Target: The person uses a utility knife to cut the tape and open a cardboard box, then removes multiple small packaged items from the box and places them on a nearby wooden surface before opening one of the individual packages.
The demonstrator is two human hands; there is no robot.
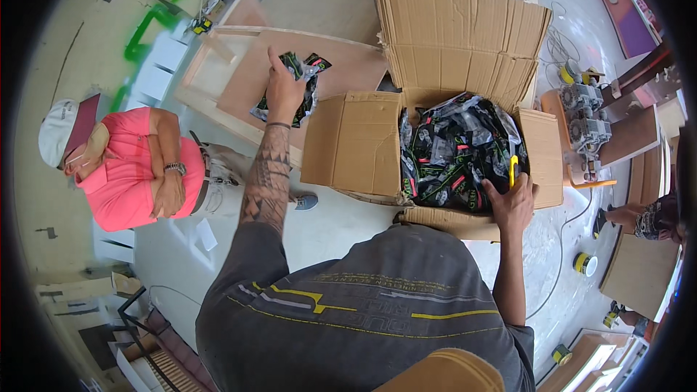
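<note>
My left hand [288, 92] reaches out over a wooden panel, one finger stretched forward and the rest curled against a shiny black packet [292, 64] with green and pink print. More black packets [259, 110] lie on the panel beside and beneath this hand. In front of me, an open cardboard box [352, 141] holds a heap of similar black packets [450, 152]. My right hand [514, 205] is at the box's near right corner, closed round a yellow utility knife [514, 168] that points up. Its thumb reaches toward the packets.
The brown wooden panel [239, 91] has a pale timber frame. A person in a pink shirt [134, 163] stands at the left with folded arms. Beyond the box's right side are a motor-like machine [585, 120] and a cable on the floor. Another person [657, 219] is at the far right.
</note>
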